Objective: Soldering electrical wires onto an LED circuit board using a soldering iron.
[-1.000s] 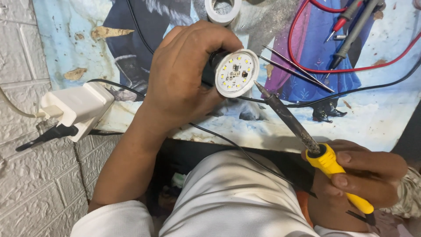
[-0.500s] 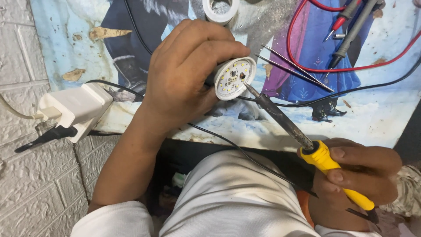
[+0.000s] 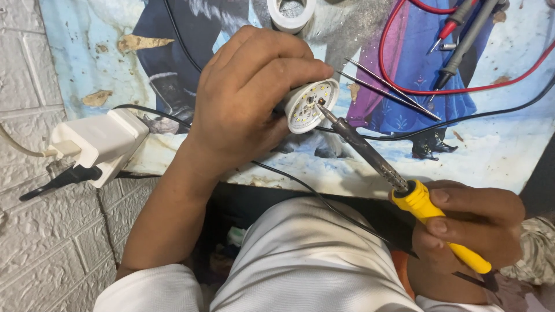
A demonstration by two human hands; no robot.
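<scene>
My left hand (image 3: 248,101) grips a small white LED bulb base (image 3: 309,106), its round face of small yellow chips turned to the right. My right hand (image 3: 468,222) holds a soldering iron (image 3: 404,185) by its yellow handle at the lower right. The iron's dark shaft slants up and left, and its tip touches the upper middle of the round LED board. Both hands hover over a worn picture mat (image 3: 497,144) on the work surface.
A white plug adapter (image 3: 98,144) with a black cable lies at the left on white brick-pattern surface. Metal tweezers (image 3: 387,86), red and black probe leads (image 3: 457,34) and a white tape roll (image 3: 292,11) lie on the mat beyond the hands. A thin black wire crosses my lap.
My left hand has turned the bulb base further to the right. The soldering iron has moved up and left, and its tip now rests on the LED board.
</scene>
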